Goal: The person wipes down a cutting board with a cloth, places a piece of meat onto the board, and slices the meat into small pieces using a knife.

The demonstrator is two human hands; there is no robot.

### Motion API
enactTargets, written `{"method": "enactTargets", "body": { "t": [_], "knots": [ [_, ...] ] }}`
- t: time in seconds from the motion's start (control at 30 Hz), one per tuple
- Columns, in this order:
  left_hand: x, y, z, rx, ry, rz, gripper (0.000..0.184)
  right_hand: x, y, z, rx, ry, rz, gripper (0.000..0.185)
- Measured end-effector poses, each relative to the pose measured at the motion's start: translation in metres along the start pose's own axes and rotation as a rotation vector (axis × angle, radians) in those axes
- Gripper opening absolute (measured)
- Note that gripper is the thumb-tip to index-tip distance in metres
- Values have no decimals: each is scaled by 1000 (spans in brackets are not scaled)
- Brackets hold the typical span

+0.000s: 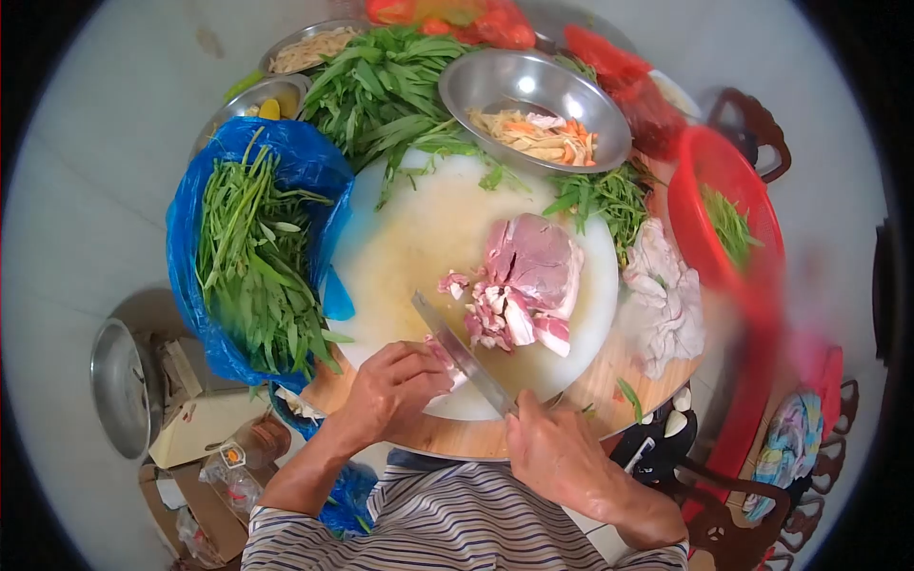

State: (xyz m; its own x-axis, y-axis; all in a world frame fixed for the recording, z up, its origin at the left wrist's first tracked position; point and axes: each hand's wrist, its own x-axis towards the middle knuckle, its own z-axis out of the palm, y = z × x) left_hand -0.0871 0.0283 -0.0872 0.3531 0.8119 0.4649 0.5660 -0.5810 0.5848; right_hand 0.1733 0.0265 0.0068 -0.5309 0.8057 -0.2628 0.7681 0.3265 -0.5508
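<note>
My right hand (557,452) is closed round the handle of a kitchen knife (466,360), whose blade slants up and left across the round white cutting board (400,247). Against the blade's left side, my left hand (395,381) has its fingers curled on a small piece of raw meat (446,360), partly hidden by the fingers and blade. Right of the blade lies a large chunk of raw meat (538,262) with a pale fatty edge. Cut bits of meat (490,314) are heaped at its lower left, and one small scrap (454,283) sits apart.
Leafy greens fill a blue plastic bag (181,224) at left; more greens (381,90) lie behind the board. A steel bowl (486,81) with pale and orange strips overlaps the board's far edge. A crumpled cloth (664,305) and a red basket (690,205) are at right.
</note>
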Motion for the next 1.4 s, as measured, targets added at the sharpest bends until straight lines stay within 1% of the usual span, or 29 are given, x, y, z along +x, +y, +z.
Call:
{"method": "enactTargets", "body": {
  "t": [0.03, 0.07, 0.2, 0.27, 0.3, 0.33, 0.4, 0.5, 0.57, 0.7, 0.77, 0.9, 0.97, 1.1, 1.17, 1.4],
  "knots": [
    [-1, -2, 1, 24, -48, 47, 28, -2, 1, 3, 13, -8, 12, 20],
    [0, -2, 3, 16, -50, 51, 28, -4, 0, 6, 26, -16, 26, 21],
    [1, 1, 2, -3, -55, 4, 26, 4, -10, 15, 16, -36, 73, 21],
    [4, 1, 3, -8, -64, 12, 25, 26, -13, 23, -33, 36, 24, 22],
    [5, 0, 2, -16, -78, 34, 25, 36, -17, 23, -34, 43, 22, 22],
    [5, -2, 0, -19, -92, 55, 25, 48, -22, 22, -75, 53, -18, 17],
    [1, -4, 1, -23, -68, 32, 24, 53, -24, 21, -116, 62, -66, 17],
    [1, 0, 2, -44, -25, -13, 23, 34, -5, 14, -148, 22, -40, 22],
    [-1, 1, 2, -55, -20, -38, 22, 18, 2, 9, -217, 46, 78, 20],
    [1, 2, 2, -35, -29, -32, 21, 6, -5, -4, -105, 69, 91, 19],
    [3, 2, 2, -14, -35, -20, 21, 1, -12, 1, -61, 69, -23, 19],
    [4, 5, 2, 40, -58, -6, 22, 2, -12, 5, -64, 14, -14, 19],
    [6, 5, 3, 56, -60, 3, 22, 3, -5, 7, -130, 24, -90, 15],
    [6, 3, 3, 39, -53, 2, 23, -1, -10, 4, -101, 33, -71, 14],
    [6, 4, 3, 29, -62, 4, 22, -4, -10, 8, -61, 19, -33, 20],
    [4, 3, 3, 0, -53, -11, 22, -7, -10, 10, -43, -35, -1, 22]
  ]
}}
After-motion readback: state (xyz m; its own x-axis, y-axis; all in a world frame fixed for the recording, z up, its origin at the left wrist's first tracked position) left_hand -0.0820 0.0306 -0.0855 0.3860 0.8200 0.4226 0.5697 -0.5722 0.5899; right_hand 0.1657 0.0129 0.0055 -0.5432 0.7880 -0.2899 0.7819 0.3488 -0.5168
